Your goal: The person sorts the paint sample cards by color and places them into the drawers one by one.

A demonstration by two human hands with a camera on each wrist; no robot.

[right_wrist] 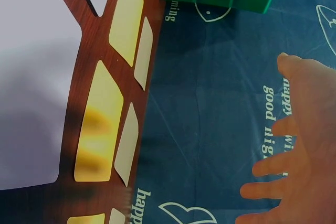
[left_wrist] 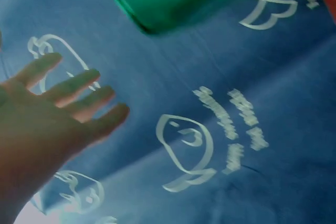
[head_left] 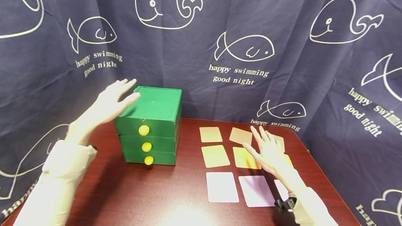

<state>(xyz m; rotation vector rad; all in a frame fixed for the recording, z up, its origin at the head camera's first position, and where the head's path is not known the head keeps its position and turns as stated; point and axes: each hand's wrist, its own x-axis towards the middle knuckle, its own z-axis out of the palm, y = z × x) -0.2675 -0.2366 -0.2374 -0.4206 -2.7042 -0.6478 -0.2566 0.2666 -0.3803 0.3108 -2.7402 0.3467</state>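
My left hand hovers with spread fingers by the upper left edge of a green three-drawer box, holding nothing. In the left wrist view the same hand is apart from the box's green corner. Round yellow knobs sit on the drawer fronts, and the drawers look closed. Over the cards on the right, my right hand has its fingers extended and partly hides a yellow card. Nothing lies in this hand in the right wrist view.
Square cards lie in rows on the dark red table: beige at the back, yellow in the middle, white and pale purple in front. A navy curtain with whale and fish drawings hangs behind.
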